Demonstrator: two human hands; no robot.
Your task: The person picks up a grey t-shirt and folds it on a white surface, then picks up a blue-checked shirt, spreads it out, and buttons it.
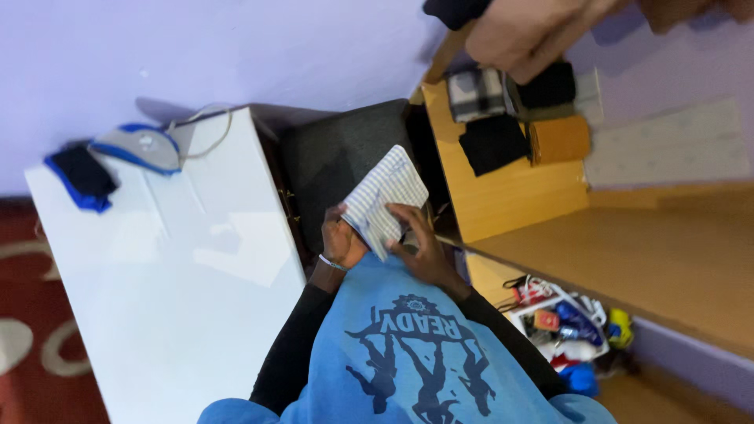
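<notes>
I see both hands clasped on a folded cloth (386,198). The left hand (342,239), with a thin band at the wrist, pinches its lower left edge, and the right hand (420,245) grips its right side with fingers curled over the fabric. The cloth is white with fine blue stripes, folded into a thick, tidy rectangle. It is held up in the air just left of the wooden shelf unit (510,196), over a dark grey cushioned seat (338,153).

On the shelf unit sit folded clothes: a checked piece (475,93), a black piece (491,143) and a mustard piece (559,140). Above them a blurred hand (518,33) reaches in from the top edge, covering part of the shelf.

Well left of the shelf unit is a white table (173,267) with an iron (141,148) and a dark blue cloth (82,177) at its far end. Below the shelf unit is a tray of small clutter (561,323).
</notes>
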